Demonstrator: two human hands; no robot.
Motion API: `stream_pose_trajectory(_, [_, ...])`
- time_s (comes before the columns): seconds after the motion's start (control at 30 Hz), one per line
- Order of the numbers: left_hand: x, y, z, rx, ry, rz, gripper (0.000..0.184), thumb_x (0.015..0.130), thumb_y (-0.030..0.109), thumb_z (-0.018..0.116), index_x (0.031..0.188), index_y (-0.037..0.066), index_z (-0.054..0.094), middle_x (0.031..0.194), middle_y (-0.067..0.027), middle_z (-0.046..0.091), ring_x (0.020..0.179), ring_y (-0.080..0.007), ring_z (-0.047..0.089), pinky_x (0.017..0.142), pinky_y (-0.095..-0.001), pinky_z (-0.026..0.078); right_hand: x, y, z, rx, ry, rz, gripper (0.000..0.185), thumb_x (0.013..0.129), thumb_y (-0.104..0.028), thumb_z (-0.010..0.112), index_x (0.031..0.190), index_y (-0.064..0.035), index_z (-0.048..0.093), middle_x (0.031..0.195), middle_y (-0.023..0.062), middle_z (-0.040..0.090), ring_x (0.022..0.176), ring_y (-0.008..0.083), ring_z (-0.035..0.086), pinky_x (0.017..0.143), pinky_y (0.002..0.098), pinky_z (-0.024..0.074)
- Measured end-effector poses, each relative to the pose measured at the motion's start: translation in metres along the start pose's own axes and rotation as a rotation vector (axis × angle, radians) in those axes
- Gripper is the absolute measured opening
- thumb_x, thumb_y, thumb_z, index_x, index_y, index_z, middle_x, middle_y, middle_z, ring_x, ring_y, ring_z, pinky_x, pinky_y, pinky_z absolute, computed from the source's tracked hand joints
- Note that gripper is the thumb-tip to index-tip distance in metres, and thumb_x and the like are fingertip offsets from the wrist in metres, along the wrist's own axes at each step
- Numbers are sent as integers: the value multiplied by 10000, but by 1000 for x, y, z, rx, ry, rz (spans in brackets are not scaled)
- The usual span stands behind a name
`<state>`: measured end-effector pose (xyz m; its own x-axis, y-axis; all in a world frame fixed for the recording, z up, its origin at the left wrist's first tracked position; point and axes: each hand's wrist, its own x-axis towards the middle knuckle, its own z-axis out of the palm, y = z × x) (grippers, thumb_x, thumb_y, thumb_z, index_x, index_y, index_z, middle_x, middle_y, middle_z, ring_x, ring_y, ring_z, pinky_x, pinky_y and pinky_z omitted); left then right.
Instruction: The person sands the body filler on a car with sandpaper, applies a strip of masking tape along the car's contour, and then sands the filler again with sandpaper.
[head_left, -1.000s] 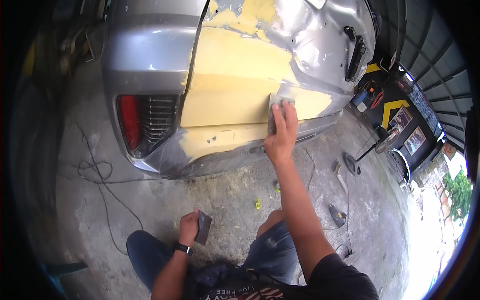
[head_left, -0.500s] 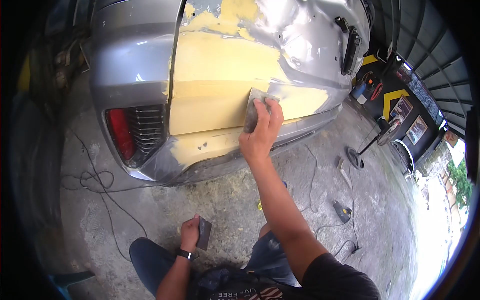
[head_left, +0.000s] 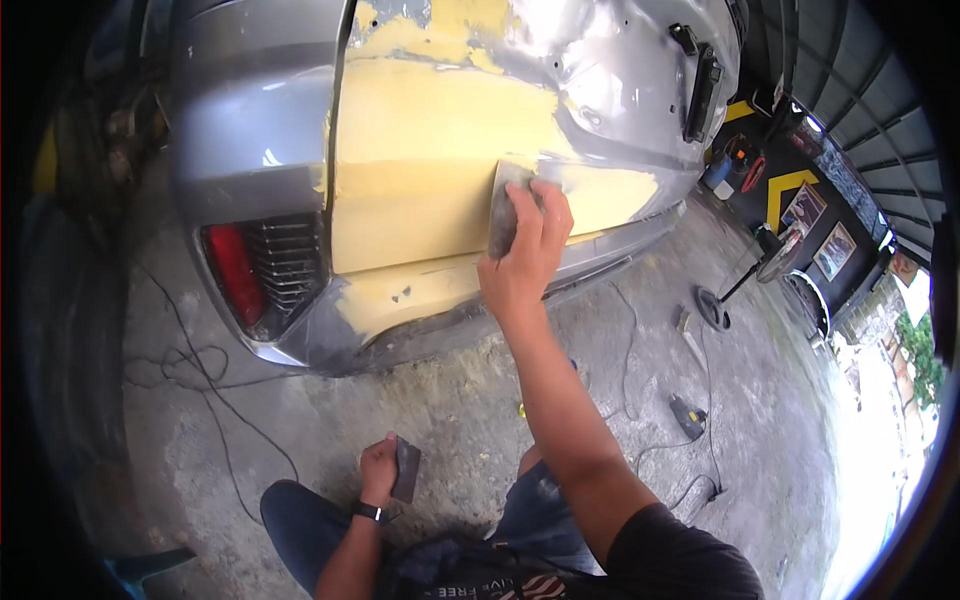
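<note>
My right hand (head_left: 527,245) presses a grey rectangular sheet, which looks like sandpaper (head_left: 507,215), flat against the yellow filler (head_left: 420,215) on the car's rear panel. Its fingertips are bent on the sheet's face and the thumb is at the lower edge. Low in front of my knees, my left hand (head_left: 378,468) grips a dark flat rectangular piece (head_left: 406,470) by one side, away from the car. What that piece is made of I cannot make out. The filler covers much of the panel, with bare grey metal (head_left: 600,90) at the upper right.
A red tail light (head_left: 235,272) sits left of the filler, above the bumper (head_left: 420,335). A loose black cable (head_left: 215,385) lies on the concrete floor at left. To the right are a corded power tool (head_left: 688,417) and a stand with a round base (head_left: 712,308).
My right hand has moved slightly up the panel with the grey sheet. My left hand keeps its hold on the dark piece. The view has shifted a little.
</note>
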<state>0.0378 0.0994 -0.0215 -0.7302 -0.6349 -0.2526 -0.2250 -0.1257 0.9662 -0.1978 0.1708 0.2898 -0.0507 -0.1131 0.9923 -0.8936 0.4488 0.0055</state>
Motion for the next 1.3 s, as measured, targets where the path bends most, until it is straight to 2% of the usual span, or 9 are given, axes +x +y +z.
stream_pose_trajectory(0.13, [2,-10,0,40,19,-8,538,1051,397,593,655,39,525,620,48,416,615,-86,353,559,-336,324,-6,0,-4,-40,-8,-4,599,678,129,657,1248,-45,603,1344,200,509,1254,428,478,1069,502,393])
stream_pose_trajectory(0.53, [7,-18,-4,-22,-8,-10,542,1050,389,582,694,-15,521,634,42,421,641,-91,360,571,-344,349,3,7,-9,-51,-17,-15,597,702,128,638,1269,-56,604,1333,195,533,1260,422,487,1083,491,393])
stream_pose_trajectory(0.63, [-1,-4,-3,-26,-35,-10,540,1048,397,584,694,-6,526,641,44,424,649,-88,363,577,-341,351,51,11,-13,-93,131,-59,615,694,135,671,1268,-76,612,1328,178,534,1254,403,507,1067,474,422])
stream_pose_trajectory(0.73, [-2,-7,1,-10,1,-29,540,1045,408,588,687,7,540,642,45,434,646,-85,367,577,-338,358,79,17,-55,-91,239,-59,472,880,129,561,1319,-43,591,1347,180,577,1289,359,524,1118,431,398])
stream_pose_trajectory(0.87, [14,-23,-2,-104,-21,14,542,1041,422,589,682,18,557,635,41,448,633,-87,371,574,-341,367,-11,84,-121,-343,270,38,456,977,4,541,1427,-47,487,1414,127,535,1298,317,520,1009,446,490])
stream_pose_trajectory(0.9, [16,-20,-3,-119,-16,-9,542,1041,424,589,682,19,556,636,39,451,633,-88,372,575,-341,371,-62,129,-137,-17,180,485,459,998,-34,520,1452,-54,457,1429,118,518,1289,301,524,951,433,520])
stream_pose_trajectory(0.97, [17,-19,-1,-134,-16,-31,543,1040,427,588,683,20,555,637,37,455,633,-90,373,576,-341,375,-150,192,-164,227,112,1021,438,1028,-99,497,1462,-64,453,1427,102,518,1251,266,547,839,403,572])
stream_pose_trajectory(1.2, [14,-24,0,-26,-91,7,502,1053,417,575,701,61,607,627,60,478,600,-67,394,564,-312,362,-40,81,-147,378,0,1151,375,1010,-118,584,1379,-55,579,1179,58,661,1043,217,661,697,400,623])
stream_pose_trajectory(1.3, [11,-20,1,-24,-69,-7,508,1053,414,574,698,51,603,634,60,483,606,-70,401,571,-314,366,22,41,-130,180,-236,986,400,960,-15,613,1358,-52,613,1170,75,691,1027,245,687,811,397,603])
